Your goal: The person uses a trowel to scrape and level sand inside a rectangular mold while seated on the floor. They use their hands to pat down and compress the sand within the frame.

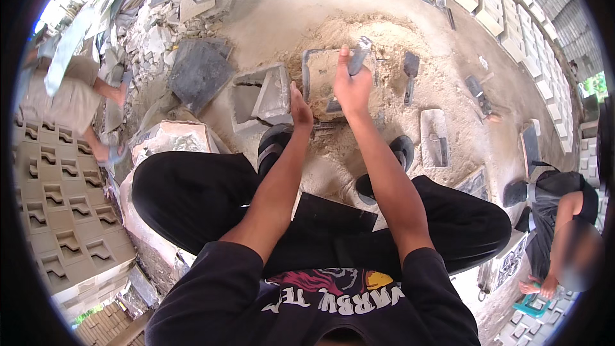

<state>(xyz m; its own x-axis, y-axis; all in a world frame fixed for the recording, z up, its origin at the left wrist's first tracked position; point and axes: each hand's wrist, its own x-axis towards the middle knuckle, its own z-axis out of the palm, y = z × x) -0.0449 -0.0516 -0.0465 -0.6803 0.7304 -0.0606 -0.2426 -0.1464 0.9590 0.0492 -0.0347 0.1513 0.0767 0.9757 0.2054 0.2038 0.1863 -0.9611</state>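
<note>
Between my feet lies a rectangular mould (pixel 305 67) filled with pale sandy mix, level with the sand around it. My right hand (pixel 353 90) is closed around a flat grey metal tool, like a trowel (pixel 360 55), above the mould's right half. The thumb points up, and the tool's handle is hidden in the fist. My left hand (pixel 302 110) is at the mould's near left side, fingers straight and together, holding nothing. A small dark piece (pixel 334 105) shows on the mix beside my right hand.
Left of the mould sit a broken grey block (pixel 277 99) and dark plates (pixel 200 75). A dark trowel (pixel 410 75) and a pale float (pixel 435 136) lie right. Stacked blocks (pixel 67 198) stand left, more (pixel 500 16) at far right. Other people sit at both sides.
</note>
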